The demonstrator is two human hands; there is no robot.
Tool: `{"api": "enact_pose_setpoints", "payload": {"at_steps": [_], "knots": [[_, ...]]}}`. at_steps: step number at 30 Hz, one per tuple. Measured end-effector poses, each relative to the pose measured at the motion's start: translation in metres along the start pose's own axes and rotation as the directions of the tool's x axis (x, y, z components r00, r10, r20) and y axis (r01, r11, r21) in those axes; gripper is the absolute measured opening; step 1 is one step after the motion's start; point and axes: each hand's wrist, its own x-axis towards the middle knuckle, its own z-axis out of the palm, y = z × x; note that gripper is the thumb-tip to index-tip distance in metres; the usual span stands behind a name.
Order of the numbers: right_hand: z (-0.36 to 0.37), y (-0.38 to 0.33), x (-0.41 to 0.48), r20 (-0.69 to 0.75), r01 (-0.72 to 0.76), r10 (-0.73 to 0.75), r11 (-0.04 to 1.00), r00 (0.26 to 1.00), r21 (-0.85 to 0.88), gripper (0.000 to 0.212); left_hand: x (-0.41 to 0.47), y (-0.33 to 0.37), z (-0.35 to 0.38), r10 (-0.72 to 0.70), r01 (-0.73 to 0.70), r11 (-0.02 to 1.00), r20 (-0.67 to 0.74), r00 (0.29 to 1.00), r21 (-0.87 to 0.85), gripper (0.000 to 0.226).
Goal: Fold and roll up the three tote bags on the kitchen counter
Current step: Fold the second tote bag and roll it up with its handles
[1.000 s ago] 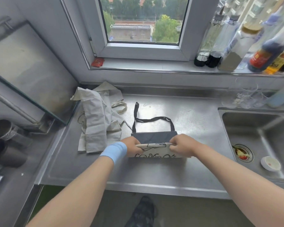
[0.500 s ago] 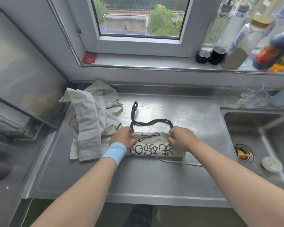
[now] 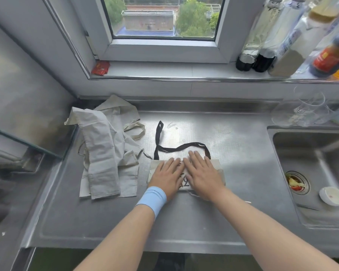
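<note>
**Both palms flat on the folded tote bag**

The left hand (image 3: 167,178) and the right hand (image 3: 203,173) lie side by side, palms down, on a folded cream tote bag (image 3: 217,165) on the steel counter (image 3: 184,222). The fingers of both hands are straight and spread a little. They grip nothing and only press on the cloth. The index fingers almost meet over the middle of the bag. The left wrist wears a light blue band (image 3: 152,198).

The bag shows as a narrow strip under the hands. One end pokes out left of the left hand and the other end shows right of the right hand. Bits of black print show between the two hands. Its black straps (image 3: 182,147) trail loose on the counter just beyond the fingertips. One loop runs away from the left hand toward the wall. A thin pale cord lies near the right wrist.

Left of the left hand, close by, is a heap of plain cream bags (image 3: 110,153), crumpled and partly folded. How many are in it cannot be told.

Well right of the right hand is the sink (image 3: 321,153), with food scraps in its drain (image 3: 296,182) and a small white dish (image 3: 332,196) beside that. Far beyond the hands, bottles (image 3: 290,55) stand on the right of the window ledge and a red packet (image 3: 100,67) lies at its left end. Clear glasses (image 3: 309,110) sit on the counter behind the sink.
</note>
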Motion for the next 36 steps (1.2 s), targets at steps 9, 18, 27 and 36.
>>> {"api": "enact_pose_setpoints", "payload": {"at_steps": [9, 18, 27, 36], "knots": [[0.013, 0.027, -0.009, 0.054, 0.057, -0.063, 0.994, 0.997, 0.097, 0.06, -0.026, -0.033, 0.005, -0.121, 0.121, 0.992, 0.004, 0.993, 0.032, 0.062], [-0.007, 0.021, -0.014, -0.196, 0.173, -0.155, 0.982, 0.968, 0.078, 0.021, -0.018, -0.01, -0.031, 0.054, -0.053, 0.996, -0.011, 0.998, 0.071, 0.053], [-0.016, 0.027, -0.027, 0.0, 0.181, -0.181, 0.982, 0.983, 0.051, 0.045, -0.025, -0.033, -0.034, -0.036, 0.06, 0.979, 0.122, 0.992, -0.193, 0.064], [-0.037, 0.03, -0.006, -0.015, 0.092, -0.092, 0.996, 0.996, -0.001, 0.028, -0.014, -0.051, -0.047, -0.124, 0.139, 0.945, 0.07, 0.99, -0.297, 0.027]]}}
